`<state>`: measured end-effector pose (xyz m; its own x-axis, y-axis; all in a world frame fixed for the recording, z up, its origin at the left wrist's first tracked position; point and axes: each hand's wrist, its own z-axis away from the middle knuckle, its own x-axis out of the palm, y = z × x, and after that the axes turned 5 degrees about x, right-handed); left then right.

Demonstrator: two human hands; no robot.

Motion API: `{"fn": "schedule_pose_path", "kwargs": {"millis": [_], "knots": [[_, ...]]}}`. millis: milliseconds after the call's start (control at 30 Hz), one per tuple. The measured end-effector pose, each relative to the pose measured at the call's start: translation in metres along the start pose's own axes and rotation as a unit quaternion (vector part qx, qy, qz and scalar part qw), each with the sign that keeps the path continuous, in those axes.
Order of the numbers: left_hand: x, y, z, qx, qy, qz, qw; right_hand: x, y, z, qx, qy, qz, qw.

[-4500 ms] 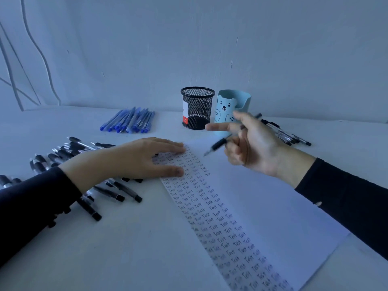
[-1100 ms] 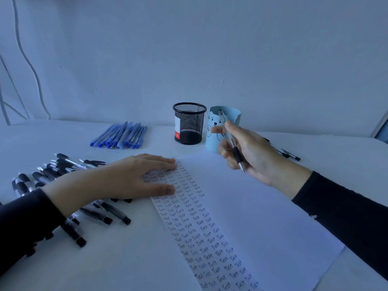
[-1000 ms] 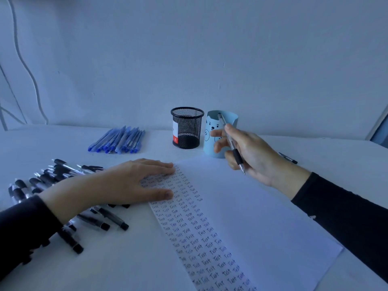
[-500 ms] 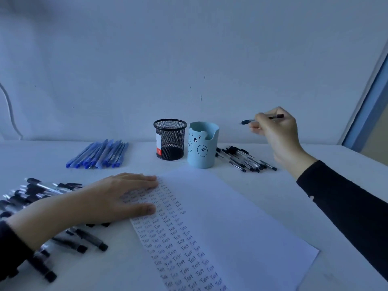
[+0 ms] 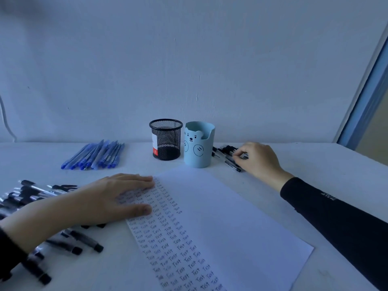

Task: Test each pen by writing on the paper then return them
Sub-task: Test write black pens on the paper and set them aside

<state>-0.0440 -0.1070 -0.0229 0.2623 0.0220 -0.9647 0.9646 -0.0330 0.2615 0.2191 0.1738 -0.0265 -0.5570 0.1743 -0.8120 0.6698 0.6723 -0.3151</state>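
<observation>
A white paper sheet [image 5: 231, 217] lies on the table, its left strip filled with rows of the handwritten word "Test". My left hand [image 5: 109, 198] rests flat on the sheet's upper left corner, fingers straight. My right hand [image 5: 260, 160] is down at a small pile of black pens [image 5: 222, 151] to the right of the blue cup. Its thumb and curled fingers pinch one black pen [image 5: 241, 157] that lies on the pile. Most of that pen is hidden under the fingers.
Many black pens [image 5: 33, 192] lie spread at the left, partly under my left forearm. A bunch of blue pens [image 5: 96, 156] lies at the back left. A black mesh cup [image 5: 165, 139] and a light blue bear cup [image 5: 199, 143] stand at the back by the wall.
My right hand, which held a pen over the paper and then in the air, has come down onto the black pen pile at the right. The left hand has stayed on the paper.
</observation>
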Motion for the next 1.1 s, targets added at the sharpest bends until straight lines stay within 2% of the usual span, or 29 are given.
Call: {"fn": "schedule_pose_path", "kwargs": {"millis": [133,300,400,533,667,833,933,1000,1100], "knots": [[0.0,-0.001,0.001,0.003,0.002,0.007,1.0,-0.005,-0.017,0.003,-0.001,0.027,-0.011,1.0],[-0.003,0.003,0.001,-0.011,0.022,0.058,0.998,-0.01,-0.066,0.019,-0.012,0.006,-0.116,0.993],[-0.016,0.007,0.006,-0.048,0.047,0.104,0.992,0.001,-0.085,0.035,-0.103,0.002,-0.152,0.983],[-0.04,-0.008,0.02,-0.114,0.037,0.056,0.991,0.01,-0.091,0.046,-0.271,0.024,-0.134,0.953],[-0.053,-0.027,0.029,-0.126,0.05,0.075,0.988,0.017,-0.089,0.05,-0.314,0.025,-0.122,0.941],[-0.047,-0.039,0.025,-0.098,0.043,0.042,0.993,0.019,-0.086,0.049,-0.296,0.001,-0.148,0.944],[-0.044,-0.032,0.017,-0.073,0.129,0.027,0.989,0.019,-0.086,0.05,-0.292,-0.004,-0.155,0.944],[-0.037,-0.017,0.01,-0.019,0.203,0.031,0.979,0.02,-0.085,0.049,-0.286,-0.01,-0.158,0.945],[-0.011,0.013,0.0,0.095,0.199,0.013,0.975,0.019,-0.09,0.048,-0.256,-0.032,-0.177,0.95]]}}
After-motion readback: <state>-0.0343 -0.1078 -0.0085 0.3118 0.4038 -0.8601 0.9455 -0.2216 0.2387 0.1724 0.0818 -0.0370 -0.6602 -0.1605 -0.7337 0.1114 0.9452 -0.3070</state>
